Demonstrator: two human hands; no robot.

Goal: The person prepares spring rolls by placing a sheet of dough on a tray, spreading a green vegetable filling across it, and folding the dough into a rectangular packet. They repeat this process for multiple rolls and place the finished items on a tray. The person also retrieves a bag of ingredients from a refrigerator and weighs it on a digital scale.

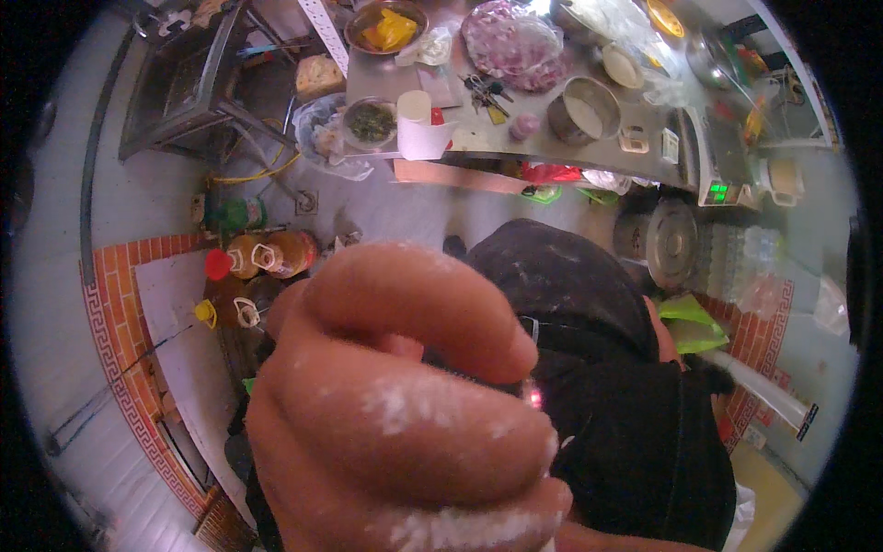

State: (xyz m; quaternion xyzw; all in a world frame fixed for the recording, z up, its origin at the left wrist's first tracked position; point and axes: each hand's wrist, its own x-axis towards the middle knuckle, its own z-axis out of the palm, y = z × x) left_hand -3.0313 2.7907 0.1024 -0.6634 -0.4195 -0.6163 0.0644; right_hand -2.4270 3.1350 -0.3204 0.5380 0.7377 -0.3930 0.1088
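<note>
Very close to the camera, a large hand, which looks like my left hand, fills the lower middle of the view. Its fingers are curled, with tips towards the right, and white powder dusts the skin. Beside the fingertips a small red light glows against a dark gap; whether the fingers hold something there is hidden. Behind the hand are my dark clothes, with whitish marks on the dark cloth over my leg. My right hand cannot be made out; only strips of skin show at the clothing's right side and the bottom edge.
A metal worktable ahead bears a paper roll, keys, a metal pot, bagged meat and a bowl of greens. A digital scale stands right; oil jugs stand left on the floor.
</note>
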